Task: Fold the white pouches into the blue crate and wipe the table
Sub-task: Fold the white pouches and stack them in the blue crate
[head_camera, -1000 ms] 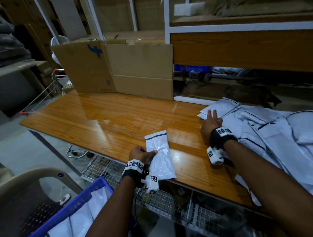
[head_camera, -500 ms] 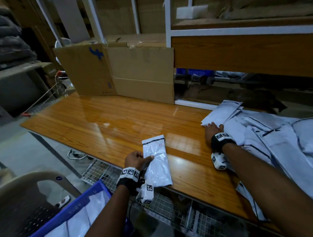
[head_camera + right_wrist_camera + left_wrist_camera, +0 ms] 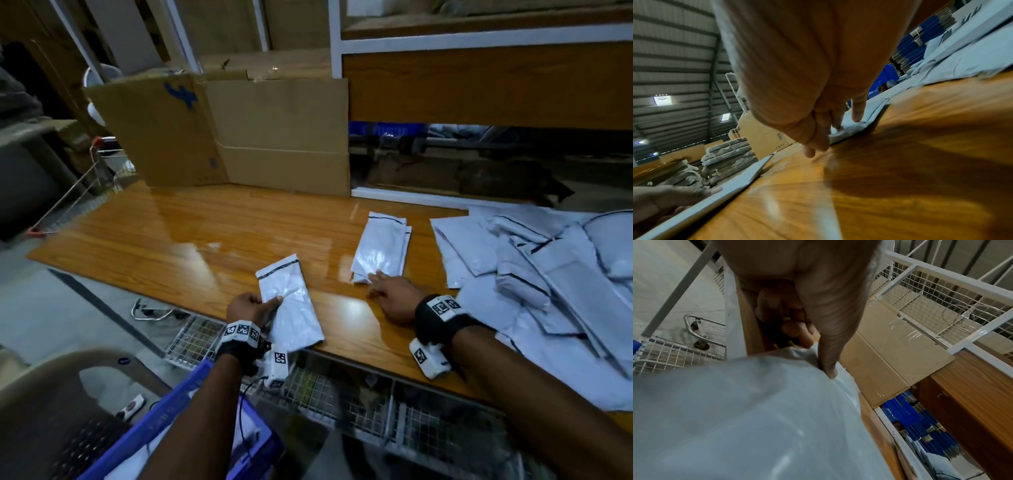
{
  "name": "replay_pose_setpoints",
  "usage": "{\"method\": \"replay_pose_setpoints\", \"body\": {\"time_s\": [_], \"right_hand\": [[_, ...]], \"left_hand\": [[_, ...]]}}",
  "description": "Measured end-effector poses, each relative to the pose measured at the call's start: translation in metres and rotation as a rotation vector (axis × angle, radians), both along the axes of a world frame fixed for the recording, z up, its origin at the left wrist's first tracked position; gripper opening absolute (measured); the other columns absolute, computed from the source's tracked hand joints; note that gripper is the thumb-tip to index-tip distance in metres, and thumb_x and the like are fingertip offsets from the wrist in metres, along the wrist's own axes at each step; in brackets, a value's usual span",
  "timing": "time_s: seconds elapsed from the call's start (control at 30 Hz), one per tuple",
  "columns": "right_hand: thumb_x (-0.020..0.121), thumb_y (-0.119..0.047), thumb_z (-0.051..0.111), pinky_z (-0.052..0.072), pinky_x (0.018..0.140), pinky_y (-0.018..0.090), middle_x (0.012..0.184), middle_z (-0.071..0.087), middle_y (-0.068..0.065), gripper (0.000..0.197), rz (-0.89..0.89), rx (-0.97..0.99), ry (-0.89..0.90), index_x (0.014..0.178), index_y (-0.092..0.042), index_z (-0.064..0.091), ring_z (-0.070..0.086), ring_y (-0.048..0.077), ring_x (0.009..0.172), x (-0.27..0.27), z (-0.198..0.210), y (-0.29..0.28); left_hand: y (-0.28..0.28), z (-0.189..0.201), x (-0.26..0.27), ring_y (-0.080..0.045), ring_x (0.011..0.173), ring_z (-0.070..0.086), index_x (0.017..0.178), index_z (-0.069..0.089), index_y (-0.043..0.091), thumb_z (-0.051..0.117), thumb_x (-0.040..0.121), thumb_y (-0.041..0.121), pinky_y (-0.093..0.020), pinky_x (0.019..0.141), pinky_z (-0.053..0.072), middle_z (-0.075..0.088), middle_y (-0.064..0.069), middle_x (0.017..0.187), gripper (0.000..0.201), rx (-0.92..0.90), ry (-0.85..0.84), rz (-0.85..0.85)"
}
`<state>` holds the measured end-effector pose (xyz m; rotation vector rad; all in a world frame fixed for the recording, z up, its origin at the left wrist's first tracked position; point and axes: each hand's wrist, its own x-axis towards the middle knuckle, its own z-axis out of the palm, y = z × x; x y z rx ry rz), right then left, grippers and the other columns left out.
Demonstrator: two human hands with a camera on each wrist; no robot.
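Now left hand pinches folded pouch

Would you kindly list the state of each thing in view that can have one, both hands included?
Left hand: grips the folded pouch.
Folded pouch: held over the near edge of the table.
Right hand: fingers straight, touching the second pouch.
Second pouch: folded, flat on the table.
Pouch pile: unfolded, heaped at right.
Blue crate: open, pouches inside.
Cardboard box: upright.
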<state>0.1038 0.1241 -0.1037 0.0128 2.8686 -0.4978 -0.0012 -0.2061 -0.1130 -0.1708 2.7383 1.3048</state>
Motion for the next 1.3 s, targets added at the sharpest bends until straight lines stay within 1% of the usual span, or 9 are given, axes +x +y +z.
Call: {"method": "replay_pose_setpoints", "body": {"time_s": [0.1, 0.2, 0.3, 0.4, 0.6, 0.7, 0.9, 1.07, 1.3], "right_hand": [[0.087, -0.022, 0.051, 0.042, 0.104, 0.044, 0.137, 0.056, -0.004, 0.017, -0.170, -0.084, 0.070, 0.090, -0.038, 0.059, 0.046, 0.025, 0.133, 0.006, 0.014, -0.008], [0.087, -0.020, 0.051, 0.050, 0.090, 0.039, 0.126, 0.061, 0.004, 0.026, -0.320, -0.073, 0.199, 0.105, -0.040, 0.055, 0.057, 0.028, 0.110, -0.005, 0.030, -0.011], [0.094, -0.027, 0.046, 0.031, 0.114, 0.045, 0.156, 0.033, 0.008, 0.056, -0.298, 0.007, 0.095, 0.149, -0.024, 0.031, 0.033, 0.027, 0.142, -0.022, 0.028, -0.015], [0.103, -0.033, 0.032, 0.015, 0.121, 0.045, 0.164, 0.004, 0.008, 0.059, -0.219, 0.074, -0.105, 0.156, -0.015, 0.012, 0.006, 0.023, 0.151, -0.027, 0.018, -0.024], [0.099, -0.031, 0.046, 0.038, 0.103, 0.032, 0.150, 0.044, 0.003, 0.029, -0.273, -0.091, 0.057, 0.113, -0.021, 0.068, 0.046, 0.025, 0.133, -0.021, 0.020, -0.019], [0.091, -0.031, 0.060, 0.050, 0.087, 0.031, 0.128, 0.064, 0.003, 0.017, -0.512, -0.126, 0.231, 0.106, -0.026, 0.068, 0.061, 0.024, 0.109, -0.035, 0.024, -0.006], [0.073, -0.064, 0.070, 0.049, 0.097, 0.041, 0.139, 0.053, 0.009, 0.084, -0.688, -0.086, 0.084, 0.138, -0.016, 0.047, 0.052, 0.032, 0.125, -0.063, 0.015, 0.000], [0.056, -0.062, 0.084, 0.049, 0.099, 0.042, 0.147, 0.045, 0.012, 0.114, -0.796, -0.143, 0.020, 0.144, -0.009, 0.036, 0.049, 0.034, 0.129, -0.076, 0.007, -0.002], [0.066, -0.043, 0.086, 0.053, 0.072, 0.031, 0.119, 0.067, 0.011, 0.068, -0.822, -0.318, 0.055, 0.119, -0.007, 0.063, 0.066, 0.031, 0.100, -0.082, 0.009, 0.001]], "left_hand": [[-0.003, -0.002, 0.000, -0.022, 0.048, 0.058, 0.064, 0.061, 0.005, 0.084, 0.069, 0.052, -0.020, 0.045, 0.040, 0.062, -0.005, 0.053, 0.053, 0.013, -0.014, -0.025], [-0.005, -0.006, 0.004, -0.028, 0.063, 0.068, 0.075, 0.065, 0.007, 0.081, 0.067, 0.058, -0.039, 0.059, 0.057, 0.070, -0.007, 0.066, 0.053, 0.012, -0.020, -0.061], [-0.005, -0.002, 0.006, -0.025, 0.065, 0.068, 0.076, 0.065, 0.011, 0.081, 0.067, 0.058, -0.041, 0.063, 0.058, 0.070, -0.004, 0.068, 0.051, -0.003, -0.022, -0.077], [-0.008, 0.000, 0.008, -0.025, 0.067, 0.069, 0.078, 0.064, 0.011, 0.082, 0.068, 0.055, -0.041, 0.064, 0.059, 0.071, -0.004, 0.070, 0.049, 0.000, -0.030, -0.084], [-0.009, -0.001, 0.009, -0.027, 0.067, 0.068, 0.080, 0.064, 0.008, 0.082, 0.067, 0.056, -0.043, 0.063, 0.059, 0.070, -0.006, 0.070, 0.053, 0.017, -0.022, -0.078], [-0.009, -0.001, 0.008, -0.027, 0.067, 0.069, 0.079, 0.065, 0.009, 0.083, 0.066, 0.057, -0.043, 0.062, 0.059, 0.071, -0.005, 0.069, 0.053, 0.015, -0.031, -0.081], [-0.008, -0.004, 0.005, -0.025, 0.065, 0.070, 0.076, 0.066, 0.012, 0.083, 0.063, 0.059, -0.044, 0.063, 0.060, 0.071, -0.002, 0.067, 0.052, 0.013, -0.039, -0.057], [-0.008, -0.009, 0.002, -0.027, 0.066, 0.070, 0.079, 0.067, 0.007, 0.084, 0.062, 0.059, -0.036, 0.057, 0.056, 0.071, -0.006, 0.067, 0.058, 0.026, -0.035, -0.035], [-0.005, -0.006, -0.005, -0.019, 0.048, 0.044, 0.056, 0.046, 0.018, 0.084, 0.063, 0.060, -0.023, 0.050, 0.031, 0.051, -0.003, 0.051, 0.056, 0.017, -0.101, -0.019]]}}
